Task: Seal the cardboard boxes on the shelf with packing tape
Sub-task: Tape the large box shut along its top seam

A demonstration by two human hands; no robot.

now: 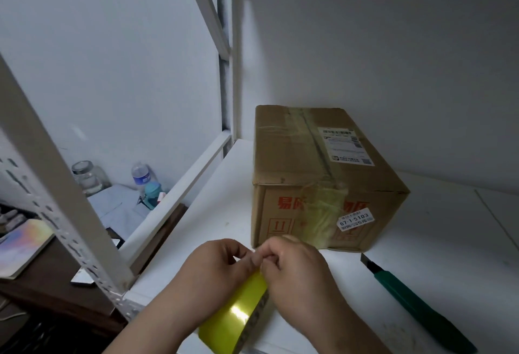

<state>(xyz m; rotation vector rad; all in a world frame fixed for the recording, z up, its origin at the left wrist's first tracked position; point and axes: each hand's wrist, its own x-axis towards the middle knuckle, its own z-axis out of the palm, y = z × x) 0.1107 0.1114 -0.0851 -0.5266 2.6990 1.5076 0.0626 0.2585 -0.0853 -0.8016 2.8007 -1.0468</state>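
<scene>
Left hand (216, 262) at bottom centre of the frame is curled round the upper edge of the yellow tape roll (236, 308), and just to its right the right hand (295, 266) has its fingertips pinched at the roll's top, so both are gripping it and, by the look of it, picking for the loose end. Pretty sure that's the step: free the end, then pull a strip toward the cardboard box (320, 179) sitting mid-frame on the shelf (449, 241), already carrying old tape. Green utility knife (415, 300) lies lower right, ready for cutting.
</scene>
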